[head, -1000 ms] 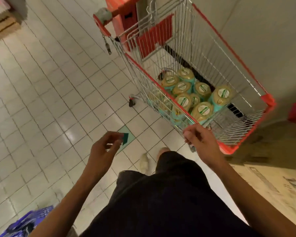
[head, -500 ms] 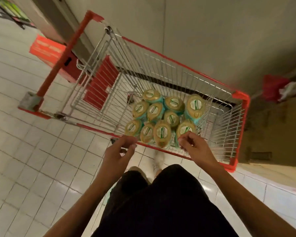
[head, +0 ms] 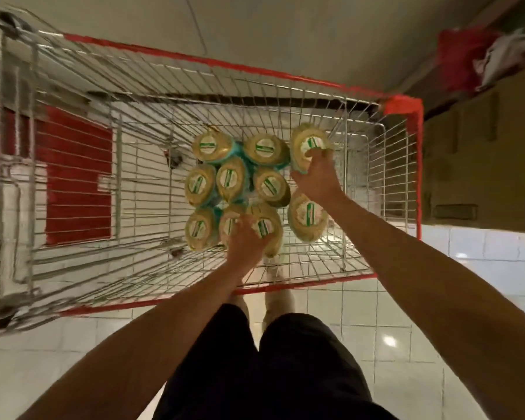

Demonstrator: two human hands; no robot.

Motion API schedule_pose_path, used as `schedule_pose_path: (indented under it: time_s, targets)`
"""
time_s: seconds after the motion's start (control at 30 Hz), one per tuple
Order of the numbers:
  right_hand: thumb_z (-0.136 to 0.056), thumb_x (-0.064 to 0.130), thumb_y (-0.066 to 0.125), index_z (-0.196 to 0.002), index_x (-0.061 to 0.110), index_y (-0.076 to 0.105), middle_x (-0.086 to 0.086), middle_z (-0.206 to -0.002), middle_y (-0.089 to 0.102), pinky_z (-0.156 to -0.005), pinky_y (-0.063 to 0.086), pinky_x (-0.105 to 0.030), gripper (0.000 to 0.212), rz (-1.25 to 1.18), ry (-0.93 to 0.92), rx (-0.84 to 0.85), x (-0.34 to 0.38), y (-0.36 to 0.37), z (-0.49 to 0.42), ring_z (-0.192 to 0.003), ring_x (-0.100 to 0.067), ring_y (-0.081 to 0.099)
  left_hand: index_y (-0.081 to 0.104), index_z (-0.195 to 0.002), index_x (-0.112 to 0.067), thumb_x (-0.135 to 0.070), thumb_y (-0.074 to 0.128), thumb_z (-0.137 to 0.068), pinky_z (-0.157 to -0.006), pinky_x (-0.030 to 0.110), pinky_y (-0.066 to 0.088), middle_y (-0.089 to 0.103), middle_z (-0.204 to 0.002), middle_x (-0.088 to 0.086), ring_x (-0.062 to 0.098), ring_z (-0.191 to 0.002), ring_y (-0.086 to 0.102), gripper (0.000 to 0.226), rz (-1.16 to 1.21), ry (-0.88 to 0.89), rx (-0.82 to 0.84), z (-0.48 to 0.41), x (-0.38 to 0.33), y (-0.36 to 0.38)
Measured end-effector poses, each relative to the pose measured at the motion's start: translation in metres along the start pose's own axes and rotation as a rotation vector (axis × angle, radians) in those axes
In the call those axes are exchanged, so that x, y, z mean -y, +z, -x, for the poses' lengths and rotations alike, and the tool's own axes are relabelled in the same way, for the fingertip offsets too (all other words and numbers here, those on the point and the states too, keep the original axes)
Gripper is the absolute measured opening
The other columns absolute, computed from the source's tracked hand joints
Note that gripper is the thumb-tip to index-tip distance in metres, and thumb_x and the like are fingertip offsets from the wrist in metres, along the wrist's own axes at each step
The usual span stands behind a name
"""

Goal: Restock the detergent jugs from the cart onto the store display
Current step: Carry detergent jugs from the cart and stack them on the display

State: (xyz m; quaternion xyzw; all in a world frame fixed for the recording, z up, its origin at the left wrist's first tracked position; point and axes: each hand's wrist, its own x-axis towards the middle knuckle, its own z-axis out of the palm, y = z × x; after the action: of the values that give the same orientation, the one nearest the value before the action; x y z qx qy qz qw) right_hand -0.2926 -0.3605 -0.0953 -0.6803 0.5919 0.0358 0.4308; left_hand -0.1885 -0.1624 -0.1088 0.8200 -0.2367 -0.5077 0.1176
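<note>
Nothing legible on the cart's load.
Each of the jugs [head: 270, 184] in the cart [head: 403, 106] has a round white label [head: 208, 146] on its top with green marks across it. The marks are too small and blurred to read as words, a brand or numbers.

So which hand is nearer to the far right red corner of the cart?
Right. The right hand is on a jug below-left of the red corner; the left hand is on the near jugs, farther away.
</note>
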Motion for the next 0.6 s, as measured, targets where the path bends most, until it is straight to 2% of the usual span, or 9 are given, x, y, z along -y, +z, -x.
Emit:
schedule_pose_path:
  time_s: [0.1,0.17,0.27,0.4,0.6]
  targets:
    - [-0.087,0.028,0.080,-0.155,0.005,0.031,-0.023,-0.159,0.024,-0.116,0.042,-0.050,0.087,0.048,0.030,-0.042,-0.006,0.009,-0.036,-0.145,-0.042,0.033,0.000,-0.165,-0.016,-0.062,0.078,-0.082,-0.122,0.059,0.028,0.012,-0.170,0.021,0.045,-0.154,0.022,0.123,0.013,-0.208,0.007,-0.034,-0.001,0.027]
    - [-0.087,0.038,0.082,-0.161,0.005,0.020,-0.025,-0.167,0.015,-0.124,0.031,-0.053,0.102,0.119,0.066,-0.039,-0.010,0.015,-0.061,-0.154,-0.044,0.021,-0.009,-0.165,-0.018,-0.063,0.080,-0.079,-0.125,0.062,0.019,0.003,-0.172,0.021,0.046,-0.157,0.010,0.132,0.045,-0.274,-0.016,-0.053,-0.002,0.044]
    - [-0.084,0.049,0.083,-0.164,0.008,0.009,-0.024,-0.171,0.007,-0.129,0.020,-0.056,0.117,0.241,0.115,-0.050,-0.017,0.025,-0.094,-0.158,-0.045,0.010,-0.013,-0.165,-0.018,-0.059,0.085,-0.077,-0.123,0.064,0.020,0.000,-0.171,0.024,0.049,-0.156,0.007,0.138,0.137,-0.331,-0.061,-0.074,-0.004,0.063]
    - [-0.077,0.057,0.085,-0.165,0.013,0.004,-0.024,-0.172,0.007,-0.125,0.016,-0.063,0.127,0.381,0.133,-0.097,-0.029,0.043,-0.121,-0.158,-0.047,0.010,-0.012,-0.165,-0.020,-0.051,0.091,-0.072,-0.116,0.067,0.029,0.005,-0.168,0.028,0.055,-0.152,0.013,0.142,0.132,-0.415,-0.156,-0.088,-0.008,0.081]
    - [-0.079,0.053,0.082,-0.163,0.026,-0.010,-0.025,-0.173,-0.004,-0.120,0.026,-0.072,0.128,0.513,0.085,-0.111,-0.044,0.056,-0.135,-0.156,-0.055,0.007,-0.005,-0.165,-0.022,-0.045,0.091,-0.070,-0.112,0.059,0.036,0.013,-0.162,0.026,0.051,-0.145,0.026,0.137,0.078,-0.396,-0.176,-0.096,-0.008,0.083]
